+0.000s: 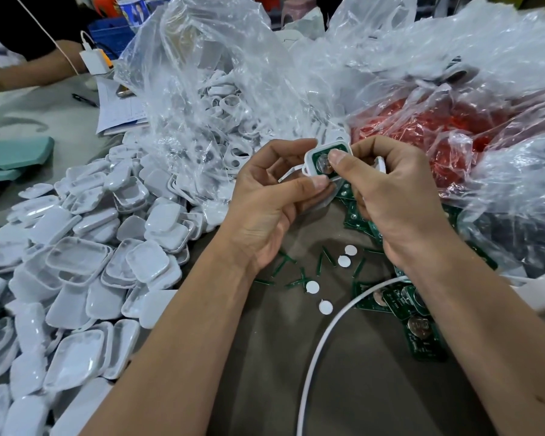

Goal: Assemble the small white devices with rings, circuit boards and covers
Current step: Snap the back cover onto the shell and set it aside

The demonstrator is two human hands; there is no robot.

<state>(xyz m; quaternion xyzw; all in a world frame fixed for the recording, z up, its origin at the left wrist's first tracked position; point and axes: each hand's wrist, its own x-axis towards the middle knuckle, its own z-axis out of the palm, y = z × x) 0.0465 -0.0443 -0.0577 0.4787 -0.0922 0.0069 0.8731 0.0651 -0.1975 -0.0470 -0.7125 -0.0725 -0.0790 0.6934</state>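
A white rounded-square plastic shell [312,158] frames a green circuit board [323,152] with a silver coin cell. Glossy white plastic covers [85,247] lie heaped on the grey-brown tabletop [265,372]. Small white round paper discs [343,261] and dark green board offcuts [323,262] lie scattered there. Clear crinkled plastic bags [202,73] show white ring parts; another shows red contents [422,121]. A white cable [321,341] curves past more green boards [422,338]. A teal flat pad [13,152] sits at the left.

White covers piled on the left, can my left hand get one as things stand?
Probably not yet: the left hand grips the device. Nothing blocks the covers beside it.
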